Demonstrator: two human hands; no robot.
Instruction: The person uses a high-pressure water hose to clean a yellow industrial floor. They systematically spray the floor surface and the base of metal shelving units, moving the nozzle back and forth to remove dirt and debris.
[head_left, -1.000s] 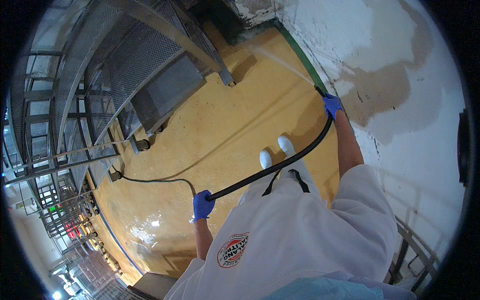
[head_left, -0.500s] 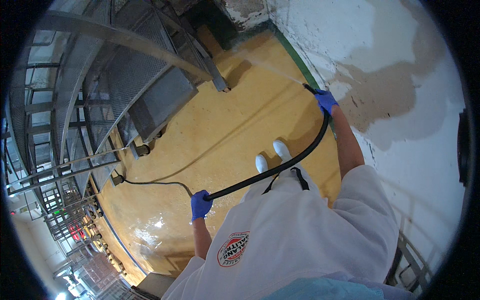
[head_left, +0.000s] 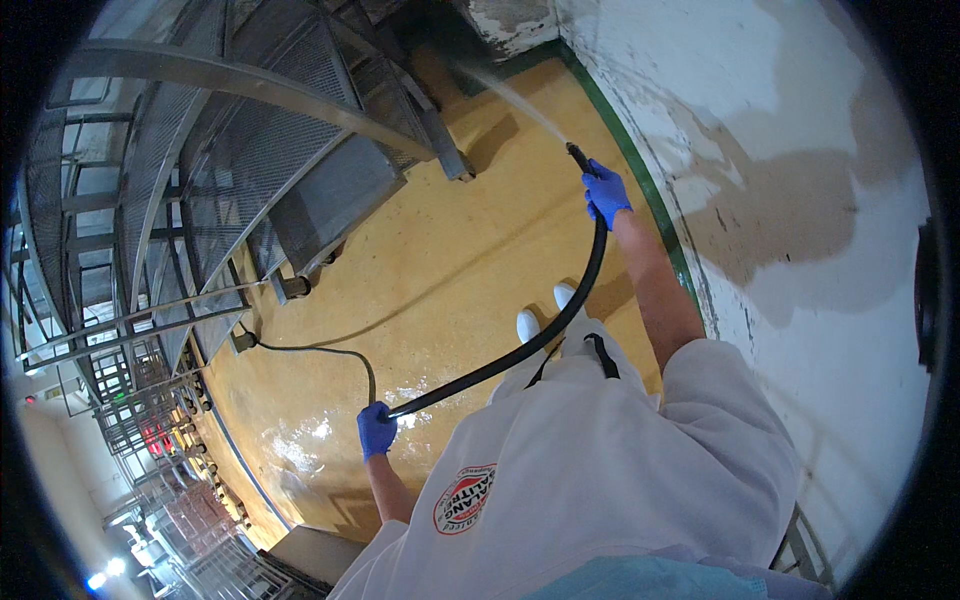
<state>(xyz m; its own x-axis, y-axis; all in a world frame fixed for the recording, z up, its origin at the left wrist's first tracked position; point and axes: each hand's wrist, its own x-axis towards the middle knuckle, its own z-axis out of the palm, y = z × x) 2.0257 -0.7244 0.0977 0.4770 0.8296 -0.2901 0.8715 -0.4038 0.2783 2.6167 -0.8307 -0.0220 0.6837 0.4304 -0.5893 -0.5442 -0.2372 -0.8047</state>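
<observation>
A black hose curves in front of me from one gloved hand to the other. My right hand, in a blue glove, is wrapped round it just behind the dark nozzle. Water sprays from the nozzle toward the far corner, over the yellow floor. Lower and to the left, my left hand, also blue-gloved, is closed round the hose. From there the hose trails over the floor toward the rack's wheels.
Metal racks with mesh shelves on wheels stand along the left. A stained white wall with a green base strip runs down the right. The yellow floor has wet, shiny patches.
My right hand and the nozzle have moved left, away from the wall, and the spray shows more strongly. My left hand has shifted slightly left and down, still holding the hose.
</observation>
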